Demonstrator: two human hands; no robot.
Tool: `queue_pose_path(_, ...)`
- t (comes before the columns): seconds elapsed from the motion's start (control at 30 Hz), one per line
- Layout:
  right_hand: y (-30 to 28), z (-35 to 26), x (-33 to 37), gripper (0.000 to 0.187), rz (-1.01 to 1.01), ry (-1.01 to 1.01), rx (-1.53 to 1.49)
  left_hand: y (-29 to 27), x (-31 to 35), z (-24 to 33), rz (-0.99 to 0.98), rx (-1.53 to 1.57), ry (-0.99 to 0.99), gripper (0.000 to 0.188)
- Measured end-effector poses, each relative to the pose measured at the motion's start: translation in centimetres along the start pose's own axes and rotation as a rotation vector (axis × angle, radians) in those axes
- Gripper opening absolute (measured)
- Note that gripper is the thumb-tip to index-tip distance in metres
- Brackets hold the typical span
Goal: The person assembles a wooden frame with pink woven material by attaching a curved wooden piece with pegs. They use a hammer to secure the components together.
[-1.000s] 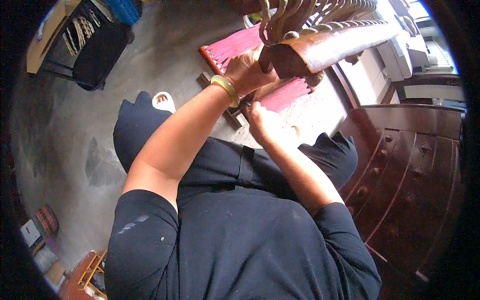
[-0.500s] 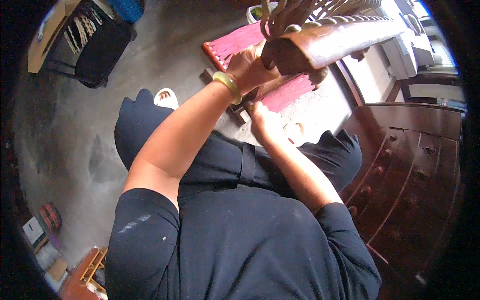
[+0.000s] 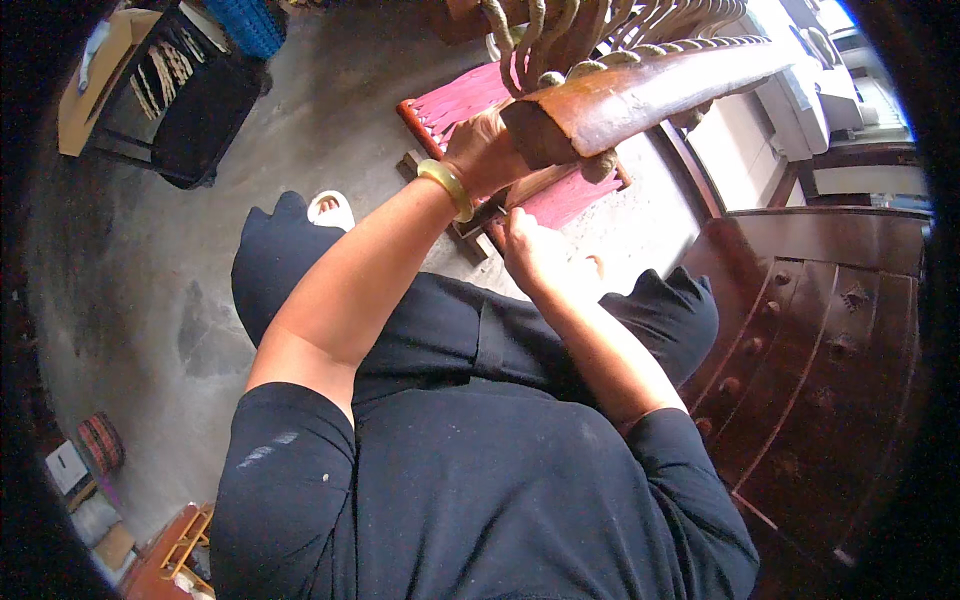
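A thick brown wooden beam crosses the upper right, with rope looped along it. My left hand, with a pale bangle at the wrist, reaches beneath the beam's near end; its fingers are hidden there. Just below and to the right, my right hand is closed, thumb uppermost. A thin pale sliver shows at its fingertips and something dark beside them, too small to name. Under both hands stands a low wooden frame with a pink strung surface, partly covered by the beam.
My bent knees flank the low frame, and a white slipper is on my left foot. A dark wooden panelled piece stands close at right. A black stand with a cardboard box is at far left, near a blue woven item.
The beam's near end has shifted left and slightly down in the picture, and my left hand has moved a little left with it. My right hand stays closed in nearly the same place.
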State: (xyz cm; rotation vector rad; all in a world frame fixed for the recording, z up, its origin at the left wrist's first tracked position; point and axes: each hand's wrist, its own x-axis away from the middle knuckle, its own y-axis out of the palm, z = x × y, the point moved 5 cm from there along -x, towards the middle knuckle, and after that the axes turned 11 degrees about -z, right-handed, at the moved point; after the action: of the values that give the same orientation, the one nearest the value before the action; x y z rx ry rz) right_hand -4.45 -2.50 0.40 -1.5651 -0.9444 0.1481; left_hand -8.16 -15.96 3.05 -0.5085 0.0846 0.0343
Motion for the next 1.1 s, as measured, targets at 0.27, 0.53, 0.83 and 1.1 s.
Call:
queue_pose_path(0.27, 1.7, 1.4, -0.4, 0.036, 0.039, -0.018, -0.021, 0.5, -0.1, -0.8, 0.068, -0.004, 0.017, 0.032)
queue_pose_path(0.53, 7.3, 1.0, -0.3, 0.016, -0.053, -0.161, 0.062, 0.0, 0.3, 0.5, 0.053, -0.041, -0.045, 0.029)
queue_pose_path(0.83, 7.5, 0.6, -0.7, 0.017, -0.098, -0.102, 0.099, -0.1, 0.4, 0.7, 0.106, 0.087, 0.093, 0.024)
queue_pose_path(1.1, 8.7, 2.2, -1.9, 0.016, -0.056, 0.032, -0.006, 1.4, -1.0, -2.7, 0.296, -0.152, 0.32, 0.027)
